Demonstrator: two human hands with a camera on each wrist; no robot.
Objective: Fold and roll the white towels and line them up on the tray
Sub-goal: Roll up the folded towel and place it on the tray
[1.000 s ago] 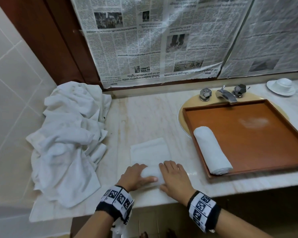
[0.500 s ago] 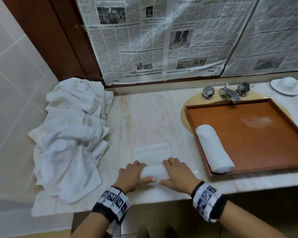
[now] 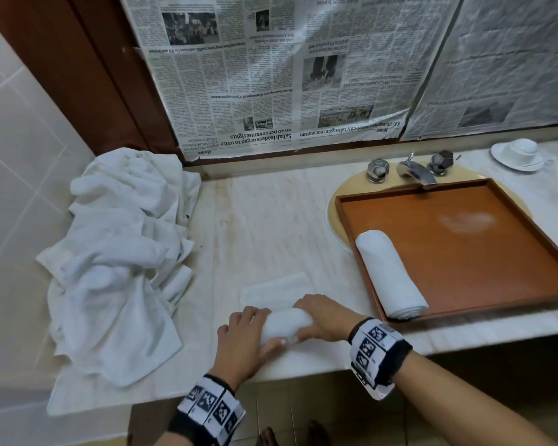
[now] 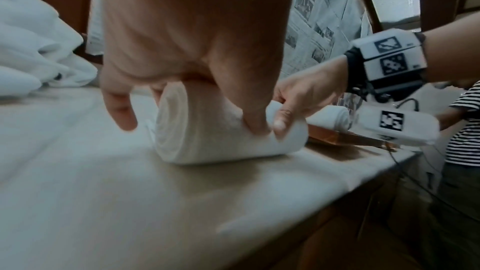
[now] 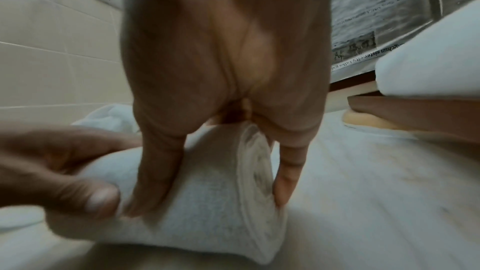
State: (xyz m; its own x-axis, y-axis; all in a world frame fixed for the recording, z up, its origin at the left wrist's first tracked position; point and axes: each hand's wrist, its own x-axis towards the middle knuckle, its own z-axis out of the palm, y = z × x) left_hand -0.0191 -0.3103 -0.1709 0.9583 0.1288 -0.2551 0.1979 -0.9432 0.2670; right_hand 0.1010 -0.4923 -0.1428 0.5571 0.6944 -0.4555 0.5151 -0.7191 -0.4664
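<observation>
Half-rolled white terry towel (image 3: 285,323): lying crosswise at the marble bench's (image 3: 271,220) front edge, unrolled flap pointing away. Left hand (image 3: 244,336) and right hand (image 3: 326,320) are gripping it, fingers curled.

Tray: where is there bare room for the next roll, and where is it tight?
The tray floor is bare to the right of the rolled towel lying along its left wall. The counter is bare between the towel pile and the tray. The front edge is tight: left hand and right hand grip the half-rolled towel.
</observation>
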